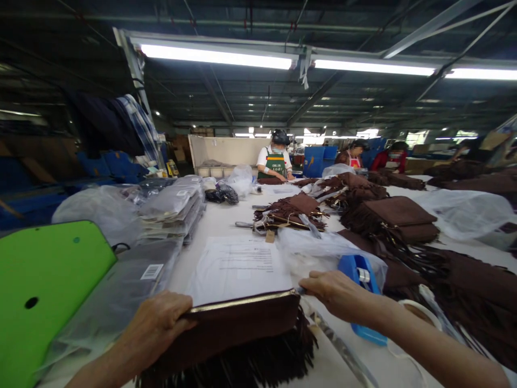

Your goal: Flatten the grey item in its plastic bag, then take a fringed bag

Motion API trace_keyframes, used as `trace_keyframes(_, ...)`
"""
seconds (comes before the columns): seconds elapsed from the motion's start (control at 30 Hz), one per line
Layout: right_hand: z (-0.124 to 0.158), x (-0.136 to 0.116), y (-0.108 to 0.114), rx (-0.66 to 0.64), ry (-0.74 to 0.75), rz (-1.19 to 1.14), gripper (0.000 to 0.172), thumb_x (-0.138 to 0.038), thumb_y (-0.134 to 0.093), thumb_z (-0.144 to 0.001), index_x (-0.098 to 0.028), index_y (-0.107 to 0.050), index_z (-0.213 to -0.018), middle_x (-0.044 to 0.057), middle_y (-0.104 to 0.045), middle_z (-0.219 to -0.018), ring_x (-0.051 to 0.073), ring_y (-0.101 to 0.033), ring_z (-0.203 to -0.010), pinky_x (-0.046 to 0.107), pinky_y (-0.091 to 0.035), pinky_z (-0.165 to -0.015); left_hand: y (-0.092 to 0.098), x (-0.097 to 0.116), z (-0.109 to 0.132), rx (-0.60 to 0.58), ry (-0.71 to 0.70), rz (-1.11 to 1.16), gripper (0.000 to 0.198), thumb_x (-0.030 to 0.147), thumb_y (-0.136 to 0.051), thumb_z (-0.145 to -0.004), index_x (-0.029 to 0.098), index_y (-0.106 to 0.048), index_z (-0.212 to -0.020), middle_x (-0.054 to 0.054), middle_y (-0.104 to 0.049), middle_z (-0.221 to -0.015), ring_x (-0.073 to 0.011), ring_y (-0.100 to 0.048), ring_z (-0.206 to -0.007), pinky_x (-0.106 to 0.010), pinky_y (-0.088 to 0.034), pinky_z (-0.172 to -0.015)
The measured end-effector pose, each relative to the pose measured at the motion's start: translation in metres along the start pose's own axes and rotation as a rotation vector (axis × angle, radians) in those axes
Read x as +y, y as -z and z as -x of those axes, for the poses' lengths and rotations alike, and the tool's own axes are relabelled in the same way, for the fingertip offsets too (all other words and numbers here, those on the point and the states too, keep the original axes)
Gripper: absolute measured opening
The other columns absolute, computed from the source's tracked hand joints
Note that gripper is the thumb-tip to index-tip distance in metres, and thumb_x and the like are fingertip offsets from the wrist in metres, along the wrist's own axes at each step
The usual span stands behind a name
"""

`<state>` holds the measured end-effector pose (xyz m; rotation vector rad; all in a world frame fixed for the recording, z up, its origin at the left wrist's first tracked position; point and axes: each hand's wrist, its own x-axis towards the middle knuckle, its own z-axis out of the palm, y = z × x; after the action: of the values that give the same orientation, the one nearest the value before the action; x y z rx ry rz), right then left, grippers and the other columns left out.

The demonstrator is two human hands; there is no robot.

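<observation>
A dark brown fringed bag (246, 326) is held up in front of me, its gold-toothed zipper (242, 300) running along the top edge and its fringe hanging below. My left hand (163, 318) grips the bag's top left corner, thumb above and fingers closed. At the right end of the zipper, my right hand (333, 291) pinches a small greyish piece; the fingers partly hide it, so I cannot tell if it is the zipper pull. Just beyond the bag lies a printed sheet (242, 264) on the white table (220, 218).
A blue tape dispenser (359, 269) stands by my right forearm, near a tape roll (420, 312). Brown fringed bags (396, 215) are piled right. Plastic-wrapped packs (173, 202) are stacked left, behind a green board (52, 291). A co-worker (276, 161) stands across the table.
</observation>
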<state>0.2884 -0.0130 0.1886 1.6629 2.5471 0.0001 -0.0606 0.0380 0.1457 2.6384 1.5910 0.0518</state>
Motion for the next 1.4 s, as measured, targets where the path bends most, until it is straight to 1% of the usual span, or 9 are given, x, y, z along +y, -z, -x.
trace_keyframes(0.13, -0.006, -0.014, 0.012, 0.026, -0.012, -0.037, 0.024, -0.027, -0.047, -0.086, -0.018, -0.058, -0.105, 0.010, -0.063, -0.107, 0.024, -0.058, -0.098, 0.034, -0.039, -0.079, 0.002, 0.001, -0.003, 0.002, -0.006, -0.014, 0.019, 0.028, -0.046, -0.078, 0.019, -0.047, -0.062, -0.001, -0.058, -0.068, -0.0184, -0.053, -0.074, -0.029, -0.031, -0.066)
trace_keyframes(0.23, -0.018, -0.028, 0.014, 0.044, 0.057, -0.103, 0.055, -0.030, -0.065, -0.073, -0.017, -0.047, -0.124, 0.014, -0.053, -0.125, 0.030, -0.046, -0.117, 0.047, -0.026, -0.100, 0.009, 0.007, -0.004, -0.013, -0.005, -0.028, 0.017, 0.029, -0.046, -0.078, 0.019, -0.050, -0.064, -0.001, -0.060, -0.071, -0.0190, -0.054, -0.076, -0.029, -0.032, -0.067)
trace_keyframes(0.3, -0.028, -0.032, 0.009, -0.033, 0.087, -0.151, 0.058, -0.024, -0.069, -0.066, -0.016, -0.050, -0.120, 0.015, -0.060, -0.115, 0.031, -0.051, -0.110, 0.048, -0.030, -0.097, 0.013, 0.009, -0.004, -0.048, 0.004, -0.033, 0.016, 0.028, -0.046, -0.078, 0.019, -0.053, -0.066, -0.002, -0.062, -0.075, -0.0196, -0.055, -0.078, -0.029, -0.033, -0.068)
trace_keyframes(0.47, -0.044, -0.024, 0.001, -0.245, 0.096, -0.306, 0.048, -0.030, -0.073, -0.057, -0.021, -0.062, -0.102, 0.005, -0.069, -0.091, 0.022, -0.063, -0.081, 0.028, -0.045, -0.063, 0.014, 0.002, 0.003, -0.101, 0.023, 0.030, 0.016, 0.029, -0.045, -0.076, 0.020, -0.058, -0.073, -0.002, -0.066, -0.080, -0.0196, -0.057, -0.079, -0.029, -0.035, -0.069)
trace_keyframes(0.63, -0.045, -0.003, 0.006, -0.378, 0.052, -0.593, 0.076, -0.023, -0.077, -0.049, -0.022, -0.053, -0.122, 0.004, -0.066, -0.106, 0.019, -0.061, -0.090, 0.025, -0.046, -0.074, 0.014, -0.007, 0.002, -0.120, 0.049, 0.151, 0.018, 0.032, -0.046, -0.075, 0.021, -0.059, -0.075, 0.000, -0.067, -0.078, -0.0193, -0.059, -0.078, -0.027, -0.036, -0.065)
trace_keyframes(0.83, -0.039, 0.016, 0.005, -0.355, 0.036, -0.813, 0.063, -0.031, -0.073, -0.055, -0.016, -0.059, -0.114, 0.005, -0.065, -0.108, 0.020, -0.058, -0.098, 0.029, -0.043, -0.084, 0.012, -0.011, -0.002, -0.110, 0.033, 0.220, 0.017, 0.031, -0.047, -0.073, 0.020, -0.061, -0.076, 0.001, -0.067, -0.076, -0.0182, -0.059, -0.075, -0.026, -0.036, -0.064)
trace_keyframes(1.07, -0.038, 0.004, 0.016, -0.215, 0.106, -0.373, 0.028, -0.026, -0.066, -0.066, -0.020, -0.064, -0.094, 0.000, -0.068, -0.089, 0.015, -0.060, -0.080, 0.024, -0.041, -0.066, 0.014, -0.013, -0.004, -0.132, 0.027, 0.198, 0.015, 0.026, -0.049, -0.069, 0.021, -0.061, -0.077, 0.000, -0.066, -0.079, -0.0201, -0.060, -0.079, -0.027, -0.038, -0.066)
trace_keyframes(1.2, -0.047, -0.013, 0.009, -0.204, 0.098, -0.236, 0.029, -0.031, -0.068, -0.065, -0.021, -0.064, -0.092, 0.004, -0.069, -0.089, 0.021, -0.061, -0.082, 0.026, -0.037, -0.062, 0.022, -0.009, -0.010, -0.165, 0.014, 0.140, 0.016, 0.024, -0.052, -0.063, 0.022, -0.062, -0.076, 0.000, -0.066, -0.080, -0.0198, -0.059, -0.079, -0.026, -0.036, -0.064)
trace_keyframes(1.4, -0.060, -0.020, 0.002, -0.193, 0.082, -0.072, 0.017, -0.030, -0.064, -0.071, -0.020, -0.066, -0.083, 0.006, -0.069, -0.081, 0.021, -0.062, -0.077, 0.026, -0.034, -0.058, 0.034, -0.007, -0.024, -0.249, 0.000, 0.097, 0.006, 0.024, -0.057, -0.062, 0.020, -0.060, -0.060, 0.003, -0.058, -0.057, -0.0157, -0.056, -0.062, -0.023, -0.030, -0.053)
